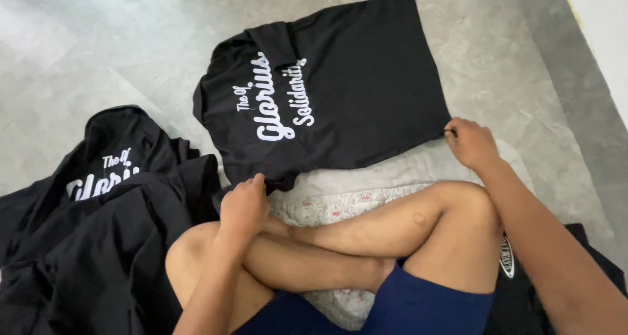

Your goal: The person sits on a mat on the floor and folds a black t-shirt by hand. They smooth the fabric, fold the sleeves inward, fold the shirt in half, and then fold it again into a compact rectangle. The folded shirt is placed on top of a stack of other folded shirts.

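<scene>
Holding a black T-shirt (340, 80) flat on the grey floor (98, 53) — both hands pinching its near edge.
Left hand (243, 207) closed on the left corner, right hand (470, 142) on the right corner — shirt pile (98, 230) beside the left knee.

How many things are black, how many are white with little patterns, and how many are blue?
Black: 3 — black cotton T-shirt spread flat, heap of black shirts, black garment at the right.
White patterned: 1 — padded mat.
Blue: 1 — shorts.
Total: 5
</scene>
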